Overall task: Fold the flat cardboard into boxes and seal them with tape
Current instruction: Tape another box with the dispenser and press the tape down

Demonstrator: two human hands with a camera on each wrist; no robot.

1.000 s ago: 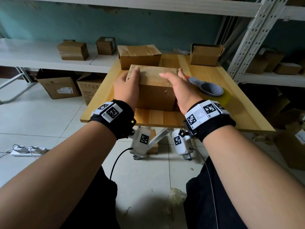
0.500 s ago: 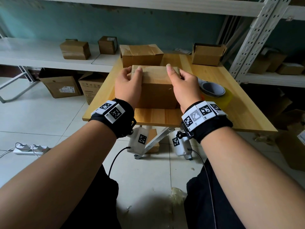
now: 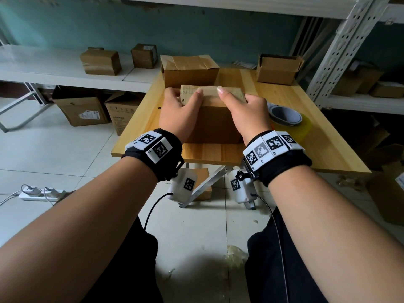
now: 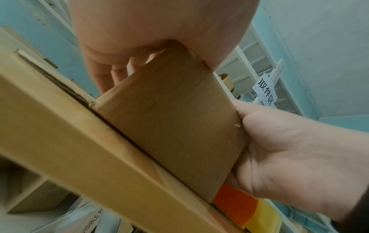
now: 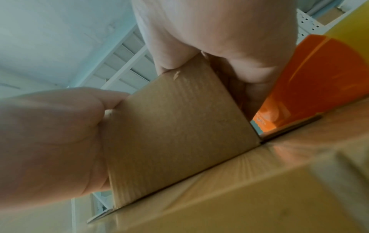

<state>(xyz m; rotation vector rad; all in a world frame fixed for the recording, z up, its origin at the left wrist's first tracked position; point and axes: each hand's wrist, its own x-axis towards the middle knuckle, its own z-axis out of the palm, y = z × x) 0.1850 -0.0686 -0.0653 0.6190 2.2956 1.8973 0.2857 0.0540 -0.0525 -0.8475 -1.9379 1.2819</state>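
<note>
The cardboard box [image 3: 213,119] stood on the wooden table [image 3: 273,101], near its front edge. The left hand [image 3: 179,114] and the right hand [image 3: 249,115] gripped its two sides, fingers curled over the top, thumbs lying on the top flaps. A tape roll [image 3: 290,121] lay just beside it on the right.

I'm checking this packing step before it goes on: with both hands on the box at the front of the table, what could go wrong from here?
1. The box sits near the table's front edge; a pull toward the person might tip it off.
2. The left hand and right hand both hold the top with thumbs on it; releasing one to fetch the tape roll may let the flaps spring up.
3. The sealed box stands close behind, so pushing forward could knock it.
</note>
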